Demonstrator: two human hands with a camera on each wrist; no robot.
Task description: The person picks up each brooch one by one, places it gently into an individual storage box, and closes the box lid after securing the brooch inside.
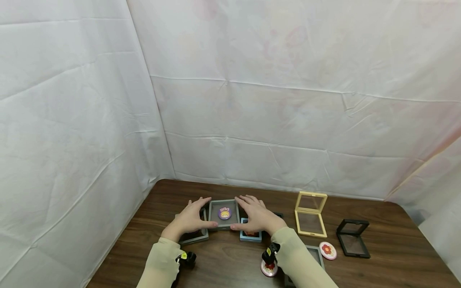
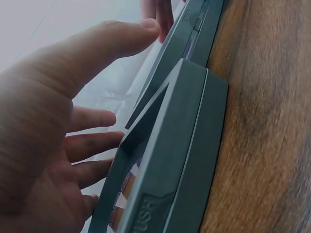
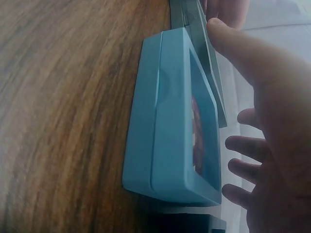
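A grey square display frame (image 1: 213, 216) lies between the hands, a purple round badge (image 1: 224, 213) visible in its window. My left hand (image 1: 191, 219) spreads along its left side, thumb extended near the front corner. On the opposite side my right hand (image 1: 255, 215) mirrors it, fingers relaxed and thumb by the front right corner. Whether the fingertips touch the frame, I cannot tell. Below the left hand sits another grey frame (image 2: 187, 145), marked PUSH. A small light-blue frame (image 3: 167, 116) stands under the right hand, its contents partly hidden.
To the right, a yellow frame (image 1: 311, 234) and a black frame (image 1: 354, 255) stand hinged open. Two round flower badges (image 1: 327, 250) lie on the brown table (image 1: 227, 264), one beside the right wrist. A further grey frame (image 1: 315, 253) is partly covered by the right forearm.
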